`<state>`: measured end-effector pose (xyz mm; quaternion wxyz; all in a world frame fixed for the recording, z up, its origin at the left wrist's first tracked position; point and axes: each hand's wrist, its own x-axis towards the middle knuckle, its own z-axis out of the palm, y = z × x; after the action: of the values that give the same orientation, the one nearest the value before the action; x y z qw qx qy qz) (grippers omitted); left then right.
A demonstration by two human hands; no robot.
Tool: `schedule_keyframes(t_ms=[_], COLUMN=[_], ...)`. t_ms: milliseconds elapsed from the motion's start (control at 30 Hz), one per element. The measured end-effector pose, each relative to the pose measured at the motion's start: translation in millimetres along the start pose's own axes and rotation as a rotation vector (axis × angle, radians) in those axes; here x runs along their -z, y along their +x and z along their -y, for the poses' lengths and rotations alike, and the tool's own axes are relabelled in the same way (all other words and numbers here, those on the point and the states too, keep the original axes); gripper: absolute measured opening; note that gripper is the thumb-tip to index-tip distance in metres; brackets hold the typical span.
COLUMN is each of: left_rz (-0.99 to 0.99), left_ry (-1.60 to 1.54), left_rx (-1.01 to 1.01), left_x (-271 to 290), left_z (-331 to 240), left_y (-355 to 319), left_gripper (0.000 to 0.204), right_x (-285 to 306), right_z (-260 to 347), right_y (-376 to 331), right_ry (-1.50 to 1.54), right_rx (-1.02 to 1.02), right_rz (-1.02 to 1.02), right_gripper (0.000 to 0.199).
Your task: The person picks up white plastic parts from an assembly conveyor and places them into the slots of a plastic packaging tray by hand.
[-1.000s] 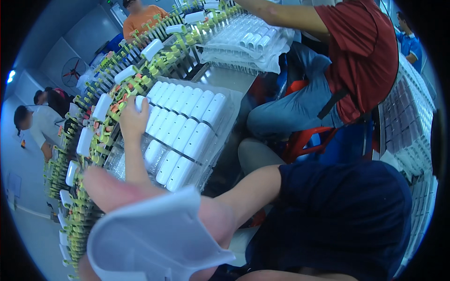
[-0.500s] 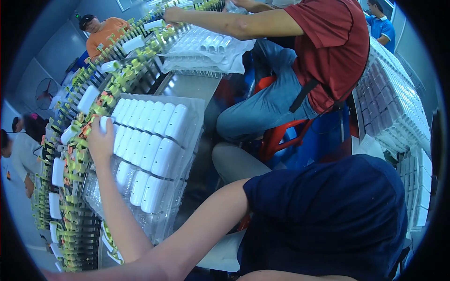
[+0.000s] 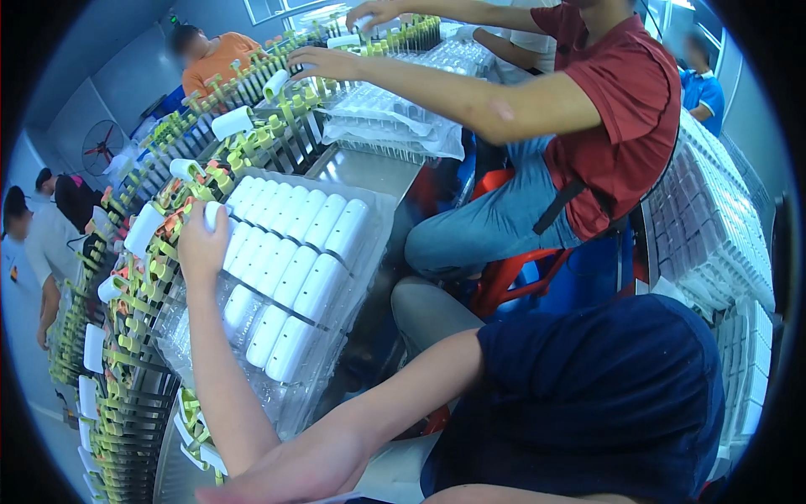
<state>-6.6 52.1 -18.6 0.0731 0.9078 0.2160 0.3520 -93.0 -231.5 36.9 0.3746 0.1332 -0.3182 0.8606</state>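
My left hand (image 3: 202, 245) is closed, thumb and fingers on a white oblong plastic casing (image 3: 215, 212). The casing is at the corner of the clear plastic tray (image 3: 367, 239) nearest the conveyor. White casings (image 3: 292, 266) lie there in rows, and the tray's near end shows bare plastic. My right forearm (image 3: 290, 472) crosses in front of my left arm and runs out at the lower edge; its hand is outside the picture. Left of the tray curves a conveyor rack (image 3: 138, 361) of dark prongs with yellow-green holders, some carrying white casings (image 3: 144, 228).
A co-worker in a red shirt (image 3: 621, 109) sits ahead, both hands over the rack, beside stacked trays (image 3: 395, 126). Tall tray stacks (image 3: 709, 210) stand at right. A person in orange (image 3: 222, 59) and others stand beyond the rack. A red stool (image 3: 512, 281) is under the co-worker.
The view has shifted, so the scene sits farther right. My left hand stays at the tray's corner. My right forearm has drawn back from the lower left. The co-worker's near hand has lifted.
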Motion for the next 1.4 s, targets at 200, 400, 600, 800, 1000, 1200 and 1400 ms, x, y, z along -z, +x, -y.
schedule_keyframes(t_ms=[200,400,600,800,1000,1200,1400], left_rz=[0.006,-0.03,-0.055,-0.03,-0.016,0.01,0.016], left_ry=[0.039,0.034,0.086,0.033,0.033,0.045,0.032], left_rx=[0.006,-0.032,0.045,-0.018,-0.012,0.048,0.061], left_x=[3,-1,7,0,-2,4,3], left_z=[9,9,5,-2,1,0,6], left_y=[-5,2,-12,1,1,1,-1], left_gripper=[0.045,0.043,0.048,0.046,0.045,0.049,0.049], right_x=[-18,1,18,74,82,80,80], right_z=[0,1,62,89,84,85,84], right_y=[-1,4,-25,-58,-51,-52,-51], right_ry=[0.077,0.09,-0.276,-1.647,-1.881,-1.824,-1.774], right_rx=[0.216,0.247,0.565,0.472,0.257,0.202,0.221], right_rz=[0.147,0.229,0.142,-0.871,-0.864,-0.856,-0.846], right_gripper=[0.067,0.088,0.081,0.041,0.037,0.039,0.041])
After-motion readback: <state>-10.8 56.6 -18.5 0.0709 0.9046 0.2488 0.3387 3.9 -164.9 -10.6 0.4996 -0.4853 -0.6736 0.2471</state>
